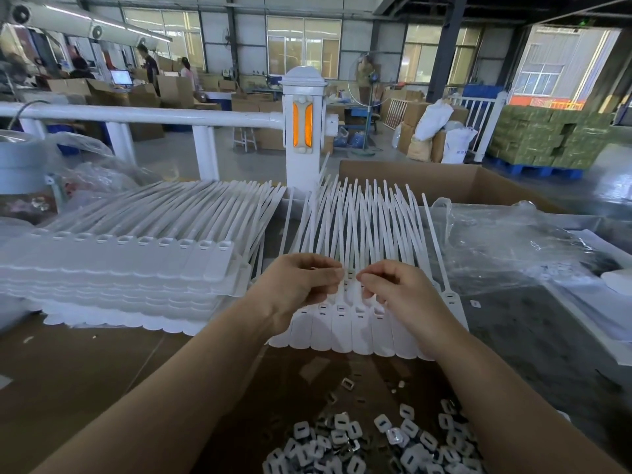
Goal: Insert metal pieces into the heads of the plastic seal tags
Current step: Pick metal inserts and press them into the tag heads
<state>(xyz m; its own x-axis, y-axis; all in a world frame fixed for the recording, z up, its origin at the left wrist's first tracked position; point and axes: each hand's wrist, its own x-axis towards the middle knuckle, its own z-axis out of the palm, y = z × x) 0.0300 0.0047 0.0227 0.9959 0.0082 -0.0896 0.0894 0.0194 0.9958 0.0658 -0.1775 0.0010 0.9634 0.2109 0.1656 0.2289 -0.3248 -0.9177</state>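
**Hands over a sheet of seal tags**

A joined row of white tags (345, 326) lies on the table (85, 371). The left hand (301, 289) and right hand (400, 292) curl close together above its heads; whatever the fingertips pinch is hidden. Loose metal pieces (372, 443) are heaped nearer, partly cut off.

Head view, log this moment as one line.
left hand: curled over seal tags | right hand: same, fingertips near | metal pieces: heaped nearest

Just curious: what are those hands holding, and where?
Both the left hand and right hand pinch with fingertips at the heads of the seal tags; any metal piece is hidden.
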